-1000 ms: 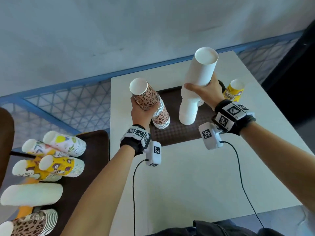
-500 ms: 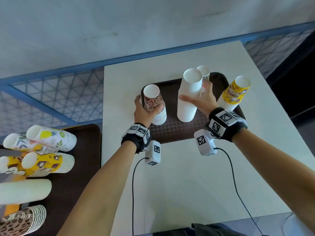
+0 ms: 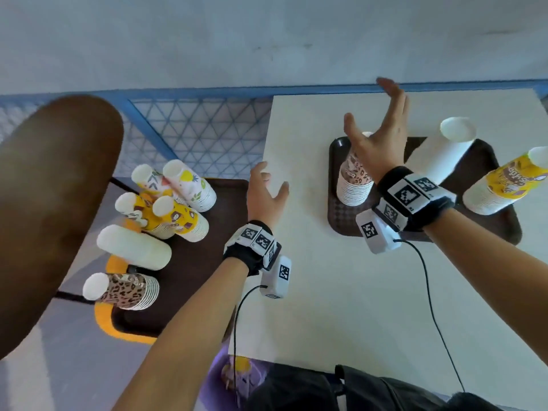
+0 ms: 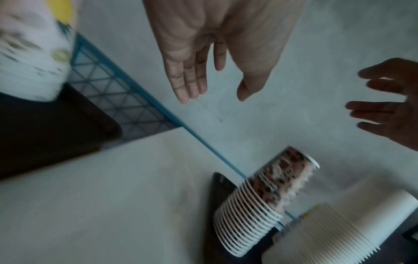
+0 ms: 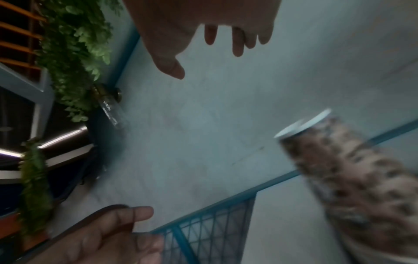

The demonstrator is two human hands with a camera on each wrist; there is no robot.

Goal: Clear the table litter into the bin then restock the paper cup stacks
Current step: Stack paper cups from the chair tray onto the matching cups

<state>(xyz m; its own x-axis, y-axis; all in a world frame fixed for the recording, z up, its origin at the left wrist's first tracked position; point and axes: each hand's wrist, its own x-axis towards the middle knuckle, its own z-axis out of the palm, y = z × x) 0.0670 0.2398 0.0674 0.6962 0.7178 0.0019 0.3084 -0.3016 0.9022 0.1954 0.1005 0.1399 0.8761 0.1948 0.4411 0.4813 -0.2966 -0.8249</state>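
Fingers of both hands spread and empty. Left hand (image 3: 265,192) hangs over the left edge of the white table (image 3: 341,292), reaching toward the side tray (image 3: 189,262); fingers nearly straight, thumb apart, nothing held. Right hand (image 3: 378,137) is raised above the table tray (image 3: 336,215), palm flat, fingers extended, holding nothing.

On the table tray: leopard-print cup stack (image 3: 354,179) upright at the left end, just under the right hand; plain white cup stack (image 3: 441,155) in the middle; yellow printed stack (image 3: 504,185) at the right end. Spare stacks on the side tray: fruit-print (image 3: 189,185), yellow (image 3: 175,221), plain white (image 3: 133,246), leopard-print (image 3: 124,290); whether they stand or lie I cannot tell.

Handling, as judgement: nested paper cups are light, thin-walled, easily crushed, and a tall stack can bend or slide apart. Best gripped around the lower ribbed rims with a wrapped hand, gentle squeeze, second hand steadying the top.

Versus half a second earlier: left hand gripped the leopard-print stack and right hand the white stack; both have let go. Left has moved off toward the side tray, right has lifted clear. Head view has swung left.
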